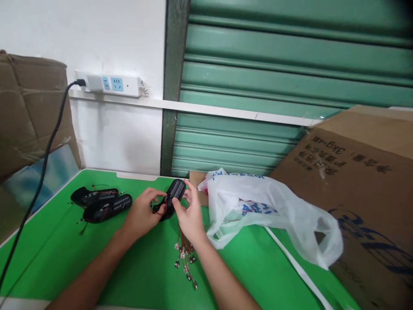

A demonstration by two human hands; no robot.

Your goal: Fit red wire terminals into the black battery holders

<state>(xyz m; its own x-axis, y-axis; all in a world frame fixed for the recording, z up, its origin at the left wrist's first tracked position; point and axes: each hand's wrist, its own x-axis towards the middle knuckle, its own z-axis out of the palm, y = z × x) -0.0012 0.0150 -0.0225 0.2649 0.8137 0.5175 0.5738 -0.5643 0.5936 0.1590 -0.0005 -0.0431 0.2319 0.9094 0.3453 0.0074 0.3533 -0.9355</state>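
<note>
Both hands hold one black plastic housing (pixel 176 189) above the green table (pixel 135 267). My left hand (pixel 143 213) grips its lower left end, where thin red wires show between thumb and fingers. On the upper right side, my right hand (pixel 190 213) pinches it, the thumb lying on its face. Two similar black housings (pixel 95 196) with thin wires rest side by side to the left. A bundle of red wires with small round parts (pixel 184 256) lies on the table just below my right hand.
A white plastic bag (pixel 258 206) lies right of my hands. A large cardboard box (pixel 364 181) stands at the right, another carton (pixel 32 107) at the left. A black cable (pixel 48 150) hangs from the wall power strip (pixel 124 85) down the left side.
</note>
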